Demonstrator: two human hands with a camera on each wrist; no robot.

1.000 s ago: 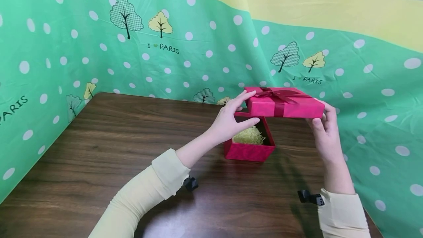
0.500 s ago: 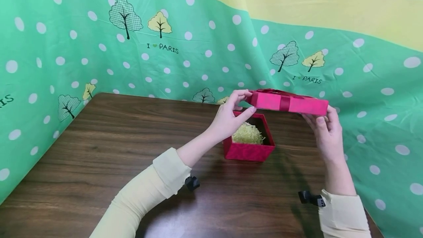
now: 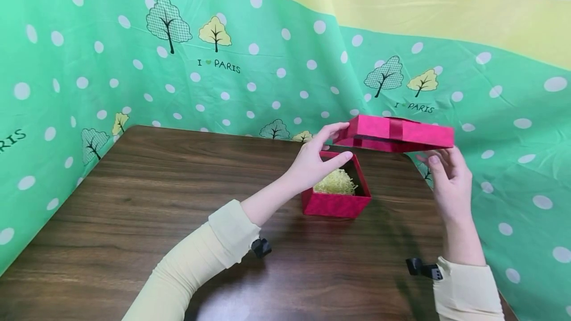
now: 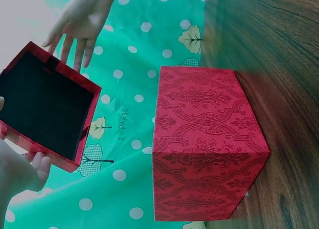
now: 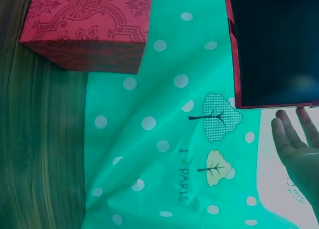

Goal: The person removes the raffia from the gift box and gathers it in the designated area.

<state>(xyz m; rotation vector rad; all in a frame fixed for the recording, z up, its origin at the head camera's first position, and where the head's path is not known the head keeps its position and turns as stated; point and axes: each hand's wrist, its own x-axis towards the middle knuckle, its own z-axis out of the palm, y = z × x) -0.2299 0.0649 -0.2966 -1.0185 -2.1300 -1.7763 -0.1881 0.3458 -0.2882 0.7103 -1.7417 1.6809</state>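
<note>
A pink-red gift box lid [image 3: 401, 133] with a dark red ribbon hangs tilted in the air. Its dark inside [image 4: 47, 104] faces the left wrist view. My left hand [image 3: 308, 162] grips the lid's left edge with the fingers, while the thumb stands apart below. At the right end, my right hand [image 3: 452, 187] touches the lid's edge with fairly straight fingers, clearer in the right wrist view. Below stands the uncovered red gift box [image 3: 336, 205], patterned on its outer walls. Pale yellow shredded filler [image 3: 335, 182] lies inside, partly hidden by my left hand.
The gift box stands on a dark wood-grain table [image 3: 178, 187]. Behind and beside the table hangs a green and yellow cloth [image 3: 267, 73] with white dots and printed trees. A small black device [image 3: 424, 269] sits at each cuff.
The lid has shifted right and tipped, so its ribboned top turns away and its underside begins to show. My right hand has moved right with it; the box has stayed put.
</note>
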